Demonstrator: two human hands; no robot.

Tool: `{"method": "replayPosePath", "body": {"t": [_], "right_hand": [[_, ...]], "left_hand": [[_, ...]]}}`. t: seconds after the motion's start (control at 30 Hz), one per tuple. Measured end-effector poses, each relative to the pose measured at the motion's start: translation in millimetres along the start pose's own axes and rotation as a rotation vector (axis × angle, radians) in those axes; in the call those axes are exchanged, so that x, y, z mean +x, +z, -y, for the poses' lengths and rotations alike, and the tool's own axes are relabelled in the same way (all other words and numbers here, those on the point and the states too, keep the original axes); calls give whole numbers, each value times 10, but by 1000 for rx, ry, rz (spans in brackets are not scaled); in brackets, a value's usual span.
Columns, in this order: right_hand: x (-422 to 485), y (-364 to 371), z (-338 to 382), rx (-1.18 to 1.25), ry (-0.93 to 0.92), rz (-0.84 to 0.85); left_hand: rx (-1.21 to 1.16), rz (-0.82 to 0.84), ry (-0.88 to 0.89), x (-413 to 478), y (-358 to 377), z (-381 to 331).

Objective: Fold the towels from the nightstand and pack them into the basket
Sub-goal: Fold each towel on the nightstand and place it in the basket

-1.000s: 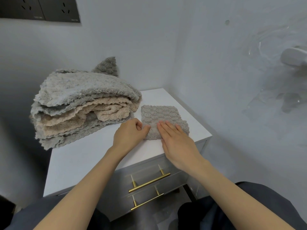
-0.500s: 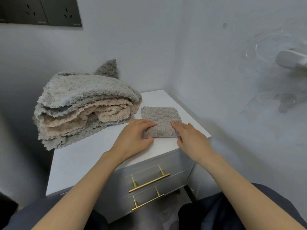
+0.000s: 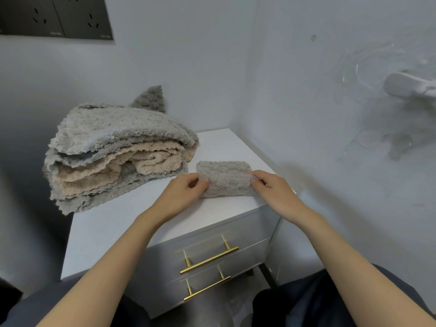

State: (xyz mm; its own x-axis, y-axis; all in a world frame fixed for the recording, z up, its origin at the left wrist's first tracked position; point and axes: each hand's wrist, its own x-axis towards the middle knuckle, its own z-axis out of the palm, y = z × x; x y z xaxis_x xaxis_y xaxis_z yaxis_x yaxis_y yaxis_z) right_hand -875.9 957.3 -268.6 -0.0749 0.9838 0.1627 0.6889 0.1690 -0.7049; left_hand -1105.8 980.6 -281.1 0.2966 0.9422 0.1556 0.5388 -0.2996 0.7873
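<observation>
While both hands work at the near right corner of the white nightstand (image 3: pixel 111 223), a small grey towel (image 3: pixel 225 182) lies flat between them on the top, already folded down to a compact rectangle.

Left hand (image 3: pixel 181 197): thumb and curled fingers pinch the towel's left end. Right hand (image 3: pixel 276 192): thumb and fingers pinch its right end. Between the two grips the near layer of the cloth is raised off the surface and rolled toward the far edge; the far strip of the towel lies flat on the nightstand.

Towel pile (image 3: pixel 118 152): sits on the far left of the same top, close to the small towel; whether they touch, cannot tell. Loose, unfolded stack, with fluffy grey on top, beige layers in the middle and a grey scalloped edge at the bottom overhanging the left side. A darker grey corner (image 3: pixel 151 99) sticks up behind it against the wall.

Nightstand front: two drawers, each with a brass bar handle, upper (image 3: pixel 208 260) and lower (image 3: pixel 206 289).

Wall: dark socket panel (image 3: pixel 56 17) at upper left; a white fitting (image 3: pixel 410 87) on the right wall, type unclear. Dark trousers (image 3: pixel 318 300) show at the near edge of view.
</observation>
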Motion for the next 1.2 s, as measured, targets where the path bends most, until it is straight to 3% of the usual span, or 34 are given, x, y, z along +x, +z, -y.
{"method": "replayPosePath", "body": {"t": [0.13,0.23,0.4,0.47,0.53,0.6,0.7,1.1,1.2], "right_hand": [[43,8,-15,83,78,-21],[73,42,-45,122,149,-75],[90,187,10,-129,176,-229],[64,218,60,-339,82,-331],[28,250,128,-430,-127,-364],[-14,313,199,-450,-312,-272],[-91,510,317,-579,-358,-62],[-141,397,162,-764,-185,49],[-157,310,125,-751,-154,69]], "left_hand": [[-2,-18,-80,10,-15,-3],[155,-104,-99,12,39,3],[261,-241,-152,61,102,29],[255,-272,-183,86,113,45],[224,-279,-193,99,129,64],[215,-273,-192,111,144,74],[224,-275,-201,128,149,82],[258,-271,-212,139,141,70],[205,-370,-49,97,145,35]]}}
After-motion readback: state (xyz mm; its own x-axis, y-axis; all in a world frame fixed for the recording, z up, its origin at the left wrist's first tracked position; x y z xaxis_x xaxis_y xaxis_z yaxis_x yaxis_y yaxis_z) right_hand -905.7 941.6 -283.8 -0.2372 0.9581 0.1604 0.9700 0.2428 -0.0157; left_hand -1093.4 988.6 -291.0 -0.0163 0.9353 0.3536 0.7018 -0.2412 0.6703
